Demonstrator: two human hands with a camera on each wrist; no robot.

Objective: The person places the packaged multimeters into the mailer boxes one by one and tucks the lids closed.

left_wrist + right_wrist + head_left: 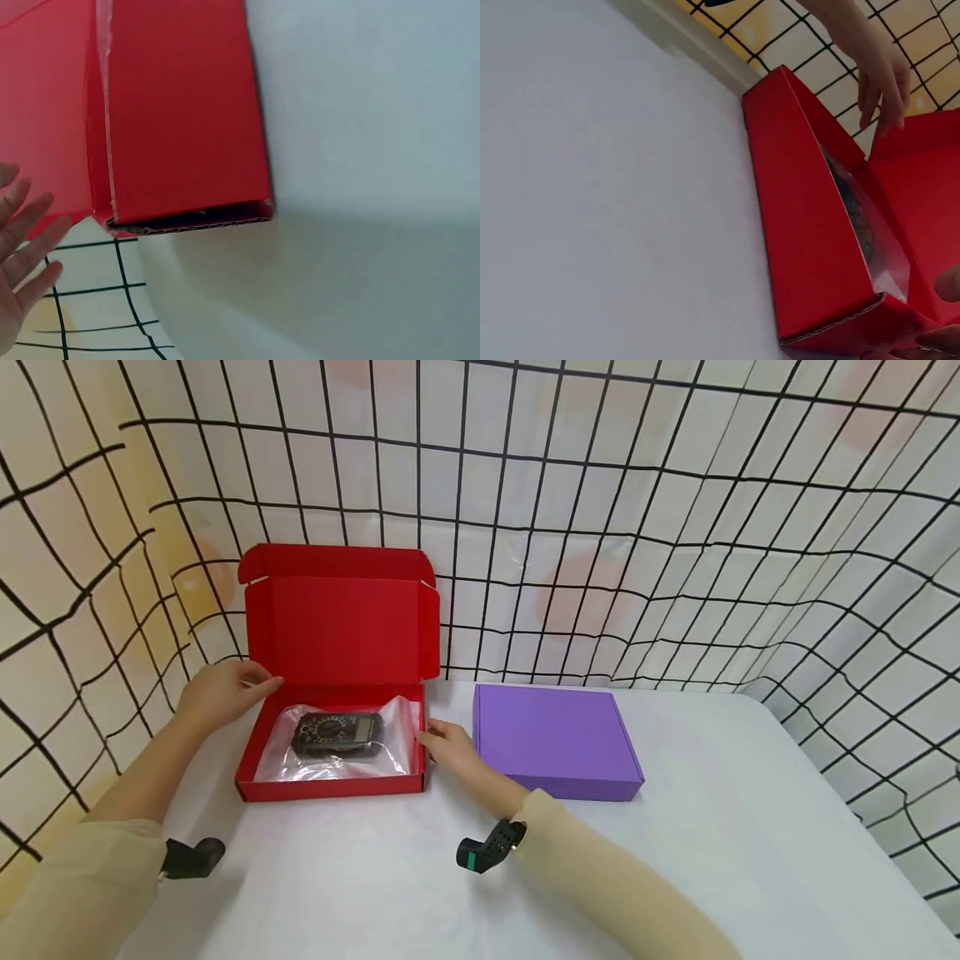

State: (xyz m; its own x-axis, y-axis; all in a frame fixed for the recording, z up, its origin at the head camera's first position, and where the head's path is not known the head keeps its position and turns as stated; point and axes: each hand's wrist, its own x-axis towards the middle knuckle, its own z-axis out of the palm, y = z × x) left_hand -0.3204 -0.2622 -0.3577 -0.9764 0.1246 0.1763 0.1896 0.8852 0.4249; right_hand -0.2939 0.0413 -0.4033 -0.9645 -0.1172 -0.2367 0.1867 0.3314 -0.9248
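Observation:
A red cardboard box (330, 789) stands with its lid (345, 631) raised at the back. Inside lies a dark multimeter (337, 734) with a dial and a small display, in a clear plastic bag (390, 760). My left hand (228, 693) is at the box's back left corner, by the lid's hinge. Its fingers (30, 217) are spread and fairly straight in the left wrist view, holding nothing. My right hand (453, 747) holds the right wall, with the thumb (949, 283) over the rim and the fingers (939, 341) along the outside.
A closed purple box (555, 735) sits just right of my right hand. Both boxes rest on a white-covered table (750, 827). White curtain with a black grid (570, 568) rises behind and at both sides, close to the raised lid.

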